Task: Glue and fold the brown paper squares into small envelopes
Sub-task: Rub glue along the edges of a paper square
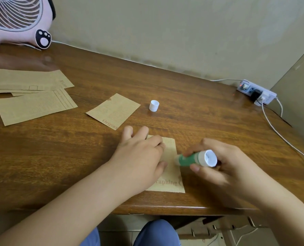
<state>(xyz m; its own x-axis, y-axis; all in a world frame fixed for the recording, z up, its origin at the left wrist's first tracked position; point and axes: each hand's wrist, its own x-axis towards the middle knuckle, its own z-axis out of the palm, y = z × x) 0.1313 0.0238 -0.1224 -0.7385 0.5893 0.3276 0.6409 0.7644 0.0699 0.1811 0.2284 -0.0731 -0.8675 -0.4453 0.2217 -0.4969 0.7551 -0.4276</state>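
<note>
A brown printed paper square (171, 176) lies near the front edge of the wooden table (183, 107). My left hand (140, 157) lies flat on the square's left part, fingers spread, and hides much of it. My right hand (224, 164) grips a green and white glue stick (194, 158), whose tip touches the paper's right edge. The stick's white cap (154, 105) stands alone further back. Another brown square (114, 110) lies behind my left hand.
Several brown paper sheets (32, 96) are stacked loosely at the left. A pink desk fan (18, 20) stands in the far left corner. A power strip (256, 92) with white cables (281, 137) sits at the far right against the wall.
</note>
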